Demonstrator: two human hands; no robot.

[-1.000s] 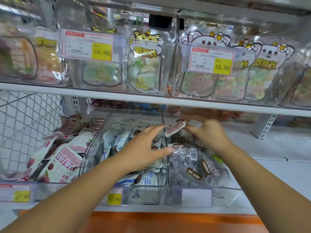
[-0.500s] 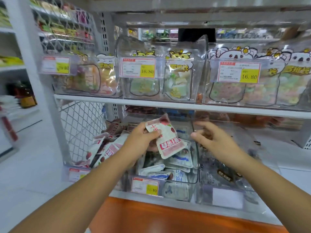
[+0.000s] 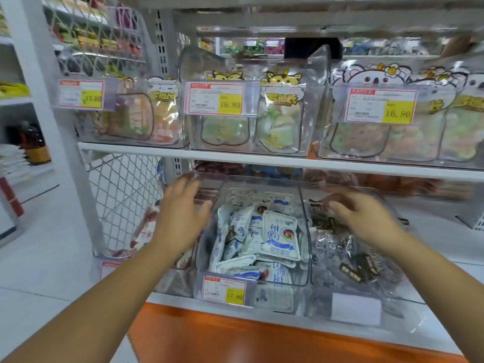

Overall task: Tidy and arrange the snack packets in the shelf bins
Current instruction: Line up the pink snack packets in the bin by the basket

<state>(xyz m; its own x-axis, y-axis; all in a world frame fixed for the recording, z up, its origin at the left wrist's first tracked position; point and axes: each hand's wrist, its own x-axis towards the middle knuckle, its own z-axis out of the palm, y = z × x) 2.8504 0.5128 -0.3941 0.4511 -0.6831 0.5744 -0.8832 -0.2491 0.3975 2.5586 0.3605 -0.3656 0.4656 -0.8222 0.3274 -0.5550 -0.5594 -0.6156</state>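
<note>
Neither hand holds anything. The left hand (image 3: 180, 216) is spread with its fingers apart and mostly straight, palm down, though it is blurred. The right hand (image 3: 364, 218) has loosely bent fingers with nothing between them. The left hand hangs over the clear left bin (image 3: 172, 280) on the lower shelf, close to the wall it shares with the middle bin (image 3: 262, 178). Whether its fingertips touch the rim cannot be told. Red-and-white snack packets (image 3: 145, 231) lie heaped in that bin, partly hidden by the forearm. The middle bin is filled with blue-and-white packets (image 3: 277, 237), piled loosely at mixed angles, several upside down. A red-and-yellow price tag (image 3: 225, 290) sits on its front. The right hand hovers above the right bin (image 3: 322, 297), over clear packets with dark labels (image 3: 353, 268), near the back of the pile. Contact with them cannot be made out.

Above, a white shelf board (image 3: 262, 159) carries three more clear bins. The centre one (image 3: 251, 142) holds upright cartoon-printed bags of pale sweets behind a tag reading 16.80. A white mesh panel (image 3: 123, 195) closes the shelf's left side, and an orange base (image 3: 235, 334) runs below the lower shelf.
</note>
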